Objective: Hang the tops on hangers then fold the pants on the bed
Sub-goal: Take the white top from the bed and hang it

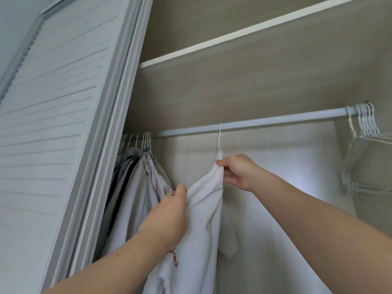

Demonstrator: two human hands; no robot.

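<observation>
Left hand (167, 211): closest to the camera, fingers curled into the shoulder of the white fabric top with red lettering (203, 219)
Right hand (237, 172): pinching that top's neck, right under the hook
Top's spot: hanging on a thin white wire hanger (219, 136), hooked about midway along the ribbed silver closet rail (275, 120)
Grey tops (137, 183): bunched at the rail's left end, just beside the left hand
Empty white hangers (364, 122): clustered far right
Pale louvred door (53, 134): left side

A bedroom closet in a home: a rail (265, 122) carries hung clothes (137, 187) and spare hangers (367, 124) (bunched at the far right), under a shelf (233, 37), beside a louvred door (53, 113).
</observation>
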